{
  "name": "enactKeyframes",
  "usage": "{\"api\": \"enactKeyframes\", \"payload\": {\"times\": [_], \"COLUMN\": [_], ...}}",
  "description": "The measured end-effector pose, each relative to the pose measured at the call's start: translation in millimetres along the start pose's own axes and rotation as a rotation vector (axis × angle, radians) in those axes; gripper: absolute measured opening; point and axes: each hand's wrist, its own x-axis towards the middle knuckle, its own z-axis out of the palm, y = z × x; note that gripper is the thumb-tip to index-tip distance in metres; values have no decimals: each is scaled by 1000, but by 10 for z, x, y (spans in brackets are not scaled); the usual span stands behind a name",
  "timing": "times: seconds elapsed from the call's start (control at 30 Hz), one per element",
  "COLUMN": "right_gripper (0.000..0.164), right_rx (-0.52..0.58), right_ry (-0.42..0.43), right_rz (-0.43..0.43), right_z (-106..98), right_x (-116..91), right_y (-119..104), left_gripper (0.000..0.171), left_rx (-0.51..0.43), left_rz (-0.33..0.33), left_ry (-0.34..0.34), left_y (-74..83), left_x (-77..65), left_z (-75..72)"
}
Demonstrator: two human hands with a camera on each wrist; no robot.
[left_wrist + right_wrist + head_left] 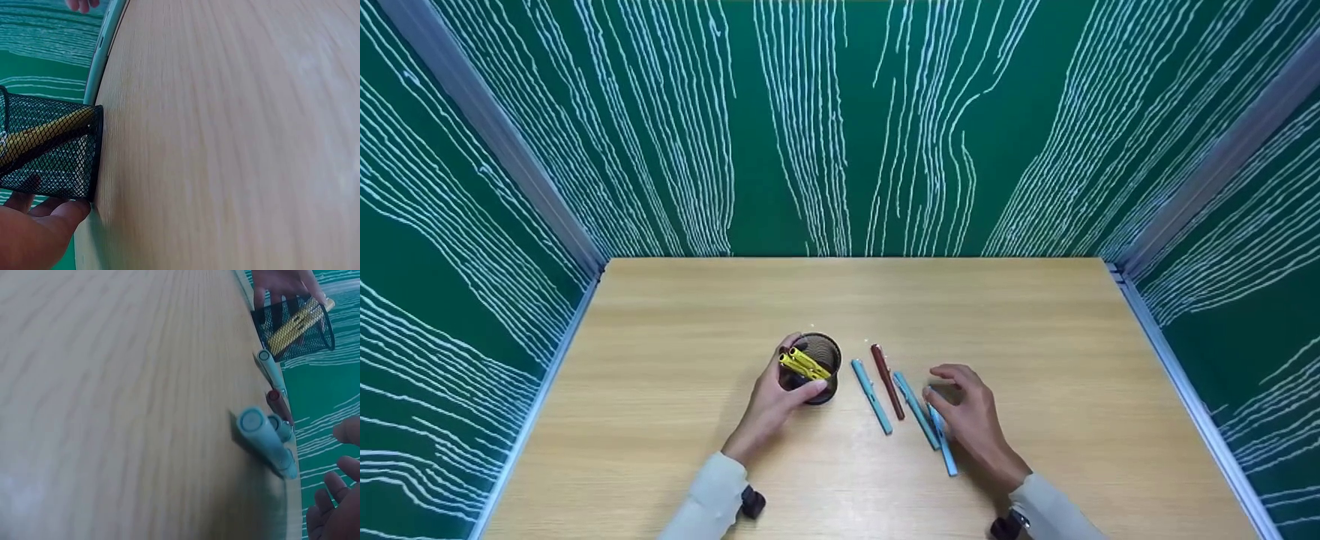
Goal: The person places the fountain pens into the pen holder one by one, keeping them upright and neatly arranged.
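My left hand (771, 399) grips a black mesh pen cup (829, 348), thumb on the near side and fingers round the far left side. Inside the cup lean two yellow pens (808, 363), also visible through the mesh in the left wrist view. Beside the cup lie a teal pen (872, 397), a dark red pen (887, 382), a second teal pen (916, 411) and a light blue pen (947, 450). Over the light blue pen hovers my right hand (973, 420), its fingers loosely bent around nothing; the right wrist view shows it apart from the pens (264, 439).
The pens lie on a light wooden table (697, 300). Green panels (877, 150) with white wavy lines stand at the back and both sides, joined by grey metal posts (510, 135). Dark bands with small devices (752, 501) sit at both wrists.
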Motion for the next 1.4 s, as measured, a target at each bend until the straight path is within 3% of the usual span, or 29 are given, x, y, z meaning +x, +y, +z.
{"api": "enactKeyframes", "payload": {"times": [0.37, 0.8, 1.4], "right_gripper": [34, 32, 24], "right_rx": [-89, -138, -184], "right_ry": [10, -38, -17], "right_rz": [37, 124, 54], "right_z": [-52, -68, -24], "right_x": [-90, -177, -208], "right_y": [124, 155, 199], "left_gripper": [86, 88, 87], "left_rx": [10, -14, -22], "left_rz": [30, 30, 17], "left_ry": [-6, -16, -9], "left_y": [-8, -1, -19], "left_x": [10, 13, 13], "left_z": [10, 12, 7]}}
